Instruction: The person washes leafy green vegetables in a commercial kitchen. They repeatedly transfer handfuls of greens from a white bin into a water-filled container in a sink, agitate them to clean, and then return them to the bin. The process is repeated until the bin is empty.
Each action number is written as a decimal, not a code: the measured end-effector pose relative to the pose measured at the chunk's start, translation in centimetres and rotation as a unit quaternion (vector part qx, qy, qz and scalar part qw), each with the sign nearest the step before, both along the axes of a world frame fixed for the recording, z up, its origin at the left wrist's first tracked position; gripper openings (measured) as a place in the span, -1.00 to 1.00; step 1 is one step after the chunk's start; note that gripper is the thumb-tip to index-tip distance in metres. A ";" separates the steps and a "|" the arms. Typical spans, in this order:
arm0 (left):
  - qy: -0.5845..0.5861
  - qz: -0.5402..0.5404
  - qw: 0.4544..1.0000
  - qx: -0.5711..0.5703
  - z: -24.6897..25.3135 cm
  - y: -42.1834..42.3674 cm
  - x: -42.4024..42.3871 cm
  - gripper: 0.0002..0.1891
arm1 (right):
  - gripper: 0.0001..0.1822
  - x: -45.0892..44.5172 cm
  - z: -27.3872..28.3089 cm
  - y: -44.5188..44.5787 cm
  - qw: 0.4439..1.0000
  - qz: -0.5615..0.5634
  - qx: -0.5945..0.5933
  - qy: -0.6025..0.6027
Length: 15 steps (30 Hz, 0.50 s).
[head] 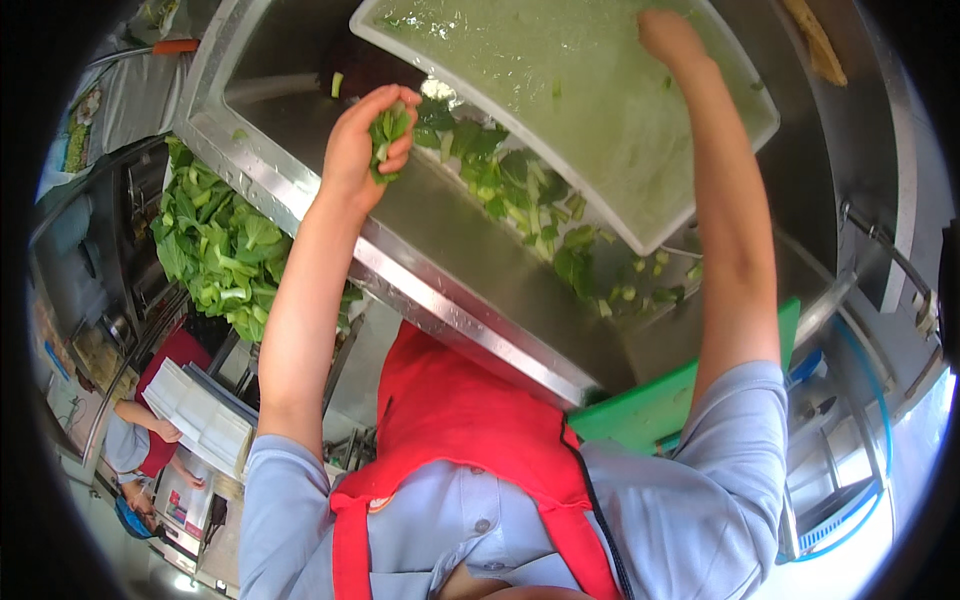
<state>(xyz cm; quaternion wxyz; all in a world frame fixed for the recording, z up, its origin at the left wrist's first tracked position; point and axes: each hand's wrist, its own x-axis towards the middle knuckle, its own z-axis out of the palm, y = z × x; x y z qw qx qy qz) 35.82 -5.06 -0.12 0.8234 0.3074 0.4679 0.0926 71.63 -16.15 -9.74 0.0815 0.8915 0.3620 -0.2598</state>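
Observation:
My left hand (pixel 360 142) is curled around a few cut green leaves (pixel 388 139), above the near side of a stainless steel sink (pixel 262 172). My right hand (pixel 671 41) reaches over a white plastic tub (pixel 592 202) of cloudy greenish water (pixel 570 90). Its fingers are partly hidden at the water, so I cannot tell whether they grip anything. Small green bits float in the tub. Below the tub's near edge, loose leaves and stem pieces (pixel 517 187) lie in the sink.
A heap of leafy greens (pixel 221 247) sits left of the sink. A green board (pixel 645 412) stands by its near right corner, and a metal tap (pixel 892 251) is at the right. On the far left, another person (pixel 146 457) in a red apron works beside white boxes (pixel 199 409).

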 end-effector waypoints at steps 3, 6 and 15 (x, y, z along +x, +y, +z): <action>-0.009 -0.023 0.999 0.046 0.8 -0.3 0.1 -0.80 | -0.68 -0.2 2.4 -4.2 0.967 0.077 0.242 0.005; -0.011 -0.016 0.999 0.044 1.4 -1.0 -0.3 -0.80 | -0.75 -4.0 5.6 -9.6 0.935 -0.109 0.289 0.177; -0.254 0.034 0.966 -0.041 4.5 -3.4 3.0 -0.80 | -0.79 -11.4 5.7 -22.9 0.719 -0.402 0.536 0.186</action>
